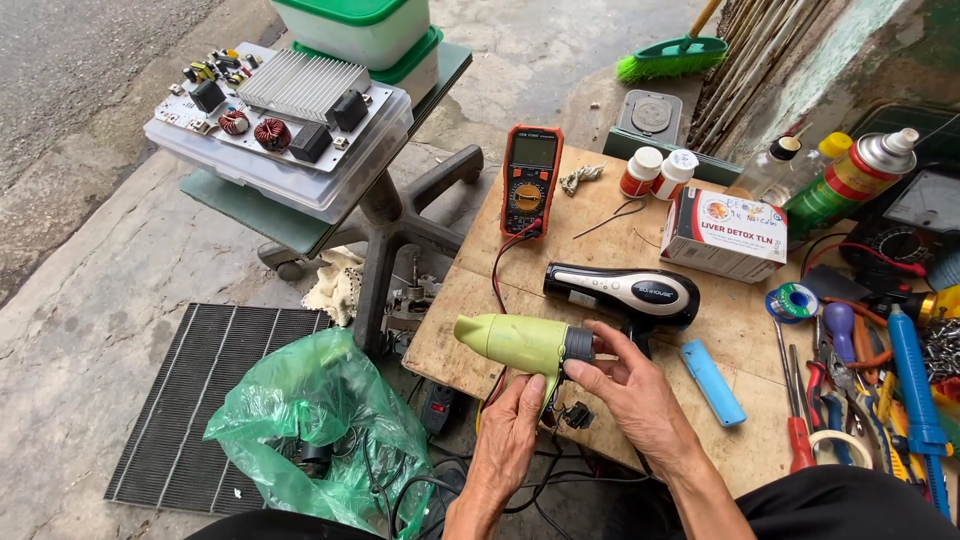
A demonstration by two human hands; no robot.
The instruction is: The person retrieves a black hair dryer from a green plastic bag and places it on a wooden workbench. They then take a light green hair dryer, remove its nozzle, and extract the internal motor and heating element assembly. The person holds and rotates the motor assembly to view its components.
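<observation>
A lime-green hair dryer is held level above the near edge of a wooden board, nozzle pointing left. My left hand grips its handle from below. My right hand pinches the grey rear end of the green dryer with fingertips. A small black part with wires dangles below the handle between the two hands. Just behind lies a black and silver hair dryer on the board.
On the board: an orange multimeter with leads, two pill bottles, a white carton, a blue lighter, a solder spool. Tools lie right. A circuit board sits on a chair; green bag below.
</observation>
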